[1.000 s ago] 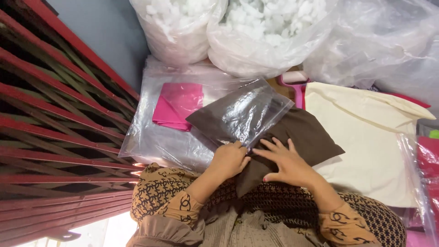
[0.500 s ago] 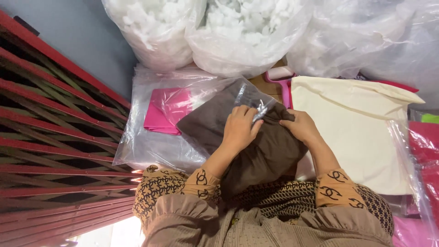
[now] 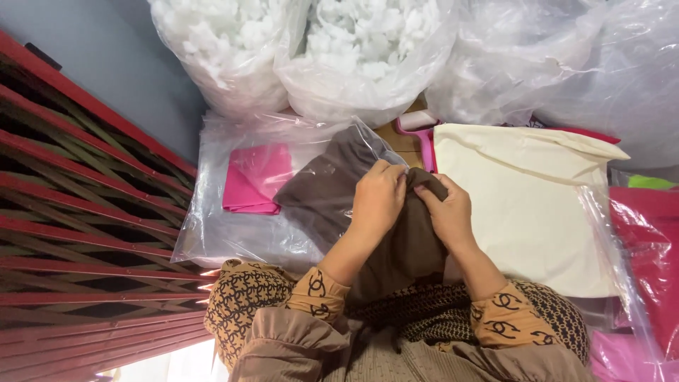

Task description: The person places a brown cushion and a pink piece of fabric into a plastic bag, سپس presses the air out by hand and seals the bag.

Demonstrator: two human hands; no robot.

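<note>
1. Lying in the person's lap and reaching up onto the pile ahead, a folded dark brown cloth [image 3: 396, 240] sits in the middle of the head view, its upper part tucked inside a clear plastic bag [image 3: 332, 191].
2. The left hand [image 3: 378, 201] is curled over the cloth's top edge, fingers bent and closed on the fabric just where the bag's mouth meets it.
3. The right hand [image 3: 445, 212] pinches the same top edge from the other side, fingers narrow and closed on the brown cloth; the two hands are touching or nearly so.
4. Both wrists come out of patterned orange-brown cuffs [image 3: 318, 290], with a tan garment [image 3: 368, 354] below them.
5. Under the brown cloth's bag lies a larger clear plastic bag [image 3: 233, 226] holding a folded pink cloth [image 3: 258, 180], just to the left of the hands.
6. To the right, touching the brown cloth's side, lies a cream fabric piece [image 3: 523, 205] in a clear plastic wrap.
7. Between the two, a pink plastic object [image 3: 424, 138] shows only a small part; what it is I cannot tell.
8. Beyond these stand big clear sacks of white stuffing [image 3: 353, 49].
9. Red fabric in plastic [image 3: 651, 240] lies at the far right edge.
10. A red folding metal gate [image 3: 78, 233] fills the left side.
</note>
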